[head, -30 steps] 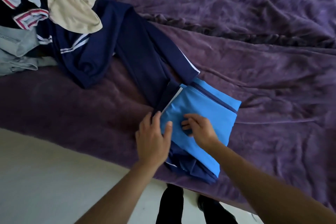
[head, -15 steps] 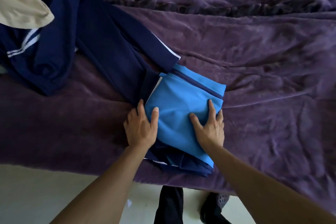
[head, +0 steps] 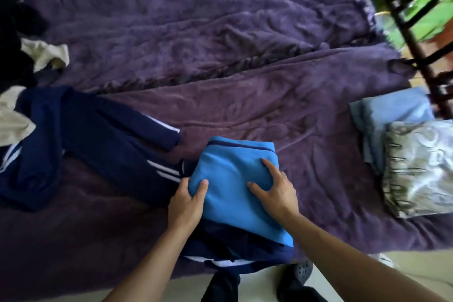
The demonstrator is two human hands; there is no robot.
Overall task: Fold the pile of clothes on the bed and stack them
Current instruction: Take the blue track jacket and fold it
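A folded bright blue garment with navy layers beneath it lies at the near edge of the purple bed. My left hand grips its left edge, thumb on top and fingers tucked under. My right hand presses on its top right part with spread fingers. Navy track trousers with white stripes sprawl unfolded just left of it. Beyond them, cream and black clothes are heaped at the far left.
A folded light blue cloth and a silver patterned item rest on the bed's right end. A dark wooden frame stands behind them. Pale floor and my dark shoes show below the bed edge.
The blue bundle has shifted right, away from the navy trousers. My left hand went from lying flat to gripping its left edge. The view swung right, revealing the folded items.
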